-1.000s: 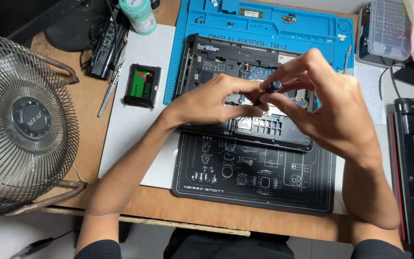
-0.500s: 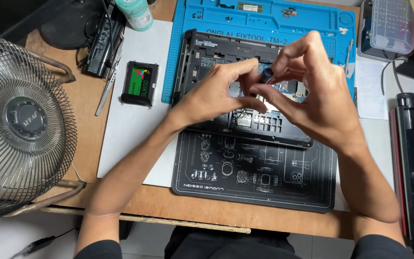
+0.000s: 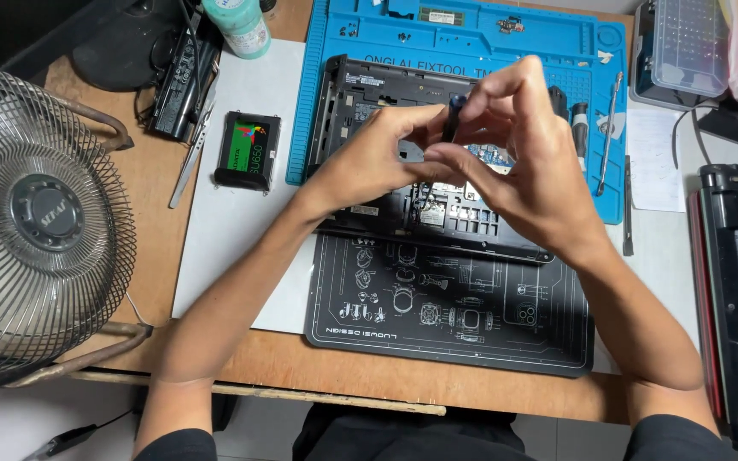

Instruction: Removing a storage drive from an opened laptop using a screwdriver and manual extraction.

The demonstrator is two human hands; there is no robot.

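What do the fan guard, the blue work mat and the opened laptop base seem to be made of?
Fan guard: thin metal wire, dull grey sheen. Blue work mat: probably silicone rubber, matte with moulded compartments. Laptop base: likely black plastic, matte, with moulded ribs.

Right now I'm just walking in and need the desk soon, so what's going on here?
A person is working on an opened laptop that lies across a blue repair mat and a black mat. Both hands are raised just above it: the right hand pinches a small dark screwdriver upright, and the left hand steadies its lower end. A small drive lies to the left on a white sheet, near a wire fan. More tools sit on the blue mat's right side.
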